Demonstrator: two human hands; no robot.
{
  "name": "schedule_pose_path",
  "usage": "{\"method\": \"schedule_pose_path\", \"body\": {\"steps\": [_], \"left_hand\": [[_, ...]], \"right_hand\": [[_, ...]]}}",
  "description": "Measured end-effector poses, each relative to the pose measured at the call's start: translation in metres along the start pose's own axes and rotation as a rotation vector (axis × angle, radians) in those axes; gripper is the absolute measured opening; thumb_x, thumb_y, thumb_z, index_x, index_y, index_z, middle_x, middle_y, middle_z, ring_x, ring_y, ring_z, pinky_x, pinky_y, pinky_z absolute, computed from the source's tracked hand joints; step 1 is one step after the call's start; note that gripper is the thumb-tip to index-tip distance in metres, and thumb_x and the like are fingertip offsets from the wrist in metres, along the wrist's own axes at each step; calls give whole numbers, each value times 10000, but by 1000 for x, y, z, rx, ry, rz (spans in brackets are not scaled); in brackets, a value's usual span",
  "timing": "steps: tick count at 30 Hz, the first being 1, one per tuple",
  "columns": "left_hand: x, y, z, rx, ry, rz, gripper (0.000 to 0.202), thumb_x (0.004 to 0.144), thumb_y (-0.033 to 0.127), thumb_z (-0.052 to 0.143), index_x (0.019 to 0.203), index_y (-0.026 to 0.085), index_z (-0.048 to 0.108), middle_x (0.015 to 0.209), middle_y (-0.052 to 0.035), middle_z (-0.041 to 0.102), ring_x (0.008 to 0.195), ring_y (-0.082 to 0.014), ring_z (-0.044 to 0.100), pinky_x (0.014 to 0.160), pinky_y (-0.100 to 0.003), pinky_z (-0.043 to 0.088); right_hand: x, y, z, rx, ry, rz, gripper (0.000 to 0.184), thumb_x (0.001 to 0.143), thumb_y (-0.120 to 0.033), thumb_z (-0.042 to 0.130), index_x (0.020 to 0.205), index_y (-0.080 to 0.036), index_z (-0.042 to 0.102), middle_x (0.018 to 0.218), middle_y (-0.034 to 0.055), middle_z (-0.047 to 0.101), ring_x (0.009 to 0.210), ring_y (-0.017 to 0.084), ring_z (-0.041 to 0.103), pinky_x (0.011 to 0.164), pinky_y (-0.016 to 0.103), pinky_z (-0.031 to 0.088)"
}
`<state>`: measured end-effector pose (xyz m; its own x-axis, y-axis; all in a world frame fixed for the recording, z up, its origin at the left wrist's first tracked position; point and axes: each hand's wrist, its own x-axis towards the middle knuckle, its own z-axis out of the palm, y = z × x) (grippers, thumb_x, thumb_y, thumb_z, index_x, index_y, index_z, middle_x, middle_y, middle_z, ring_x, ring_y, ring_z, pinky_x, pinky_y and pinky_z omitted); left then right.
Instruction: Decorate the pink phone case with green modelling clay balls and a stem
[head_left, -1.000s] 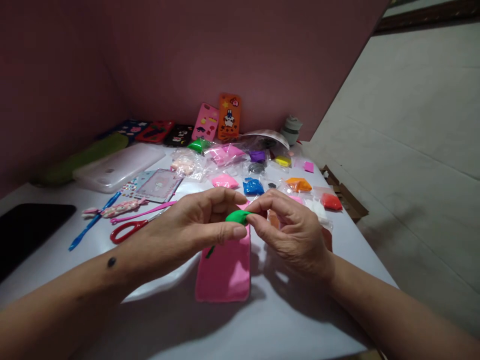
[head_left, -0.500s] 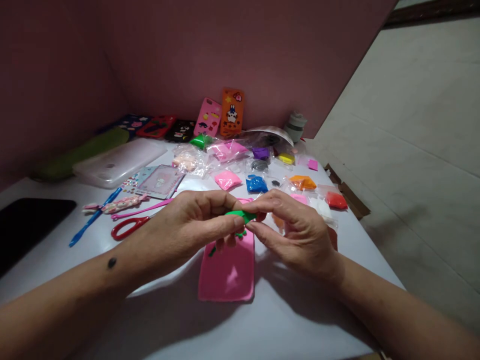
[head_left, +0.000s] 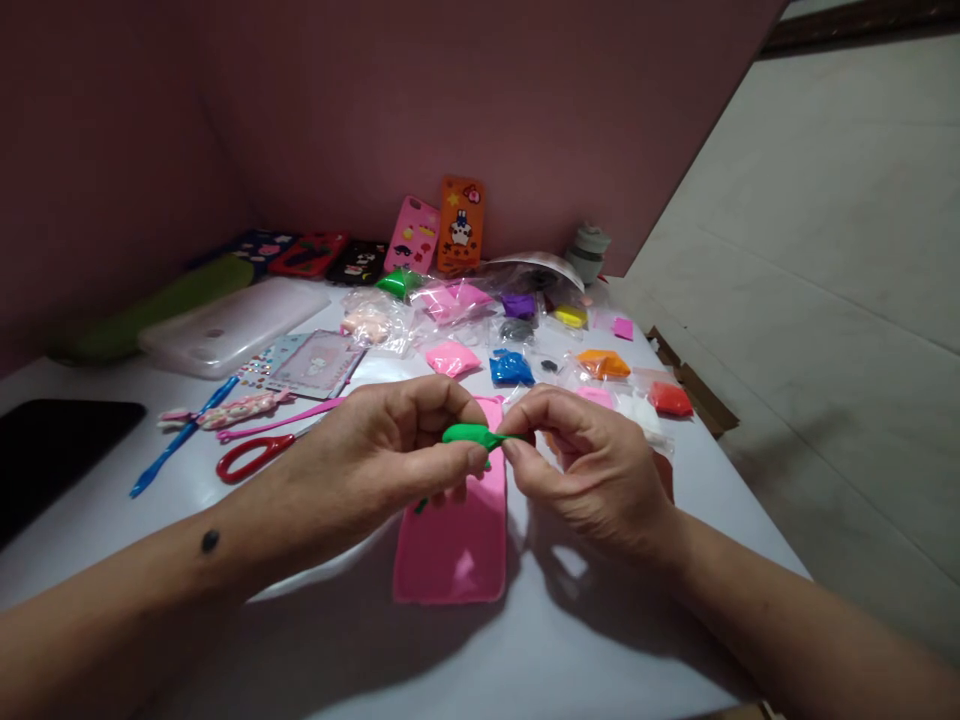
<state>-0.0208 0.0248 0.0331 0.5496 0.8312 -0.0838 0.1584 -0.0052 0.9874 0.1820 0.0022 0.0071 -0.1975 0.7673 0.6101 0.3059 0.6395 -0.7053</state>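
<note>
Green modeling clay (head_left: 463,434) sits between the two hands, above a flat pink phone case (head_left: 450,565) on the white counter (head_left: 360,655); a small green strip (head_left: 421,506) shows on the case. The left hand (head_left: 401,440) grips the clay's thick body between thumb and fingers, while the right hand (head_left: 581,460) pinches its narrow tip. The step looks like drawing out a thin strand; the next move seems to call for a light, even pinch, since soft clay could tear at the neck. Beyond lie red-handled scissors (head_left: 279,446), then bagged blue clay (head_left: 511,367) and bagged orange clay (head_left: 604,363); farthest, a decorated orange phone case (head_left: 461,225) leans against the pink wall (head_left: 487,90).
</note>
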Motion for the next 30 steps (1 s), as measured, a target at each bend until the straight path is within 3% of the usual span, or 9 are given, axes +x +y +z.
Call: {"method": "schedule_pose_path", "body": {"steps": [3,7,10,15,22,27,30], "left_hand": [[1,1,-1,-58,14,24,48,861,248,739,838,206,747,702,30,706,629,-119,642,590,-219,520],[1,0,-3,-67,1,28,72,876,237,729,829,196,765,695,23,717,621,-117,654,587,-210,533],[1,-2,-3,-44,-31,13,122,905,269,721,815,201,768,710,17,723,634,-117,663,584,-203,526],[3,-3,-3,-27,-45,-14,163,890,341,755,804,202,753,669,20,703,585,-118,644,547,-206,508],[1,-3,-4,65,-46,-27,198,917,364,701,822,196,746,661,1,703,592,-141,642,564,-235,526],[0,1,1,-1,-1,50,114,835,283,760,923,215,734,853,5,758,725,-137,674,604,-199,530],[0,0,3,-3,-5,41,85,833,269,752,885,206,727,788,17,729,690,-119,637,599,-191,512]], "right_hand": [[0,0,-4,92,-29,38,160,893,-138,706,1032,-208,747,869,32,749,804,172,717,763,321,611],[0,0,-8,12,-68,-157,301,886,-90,729,1160,-216,733,997,63,785,863,184,725,775,326,613],[-1,1,-6,-98,-69,-272,268,890,-40,691,1099,-205,723,965,71,796,850,191,735,756,320,602],[-1,1,-3,-225,-68,-306,160,941,-87,665,1017,-221,710,845,47,772,763,189,718,706,328,591],[-1,-1,-3,-226,-52,-230,138,896,-86,652,900,-222,677,755,16,709,671,161,662,628,300,554],[-3,-1,3,-187,-32,-164,153,877,-71,637,846,-217,668,739,8,701,657,149,654,614,282,535],[-4,1,4,-164,-27,-161,159,860,-56,635,825,-205,675,714,2,689,635,142,635,611,282,528]]}}
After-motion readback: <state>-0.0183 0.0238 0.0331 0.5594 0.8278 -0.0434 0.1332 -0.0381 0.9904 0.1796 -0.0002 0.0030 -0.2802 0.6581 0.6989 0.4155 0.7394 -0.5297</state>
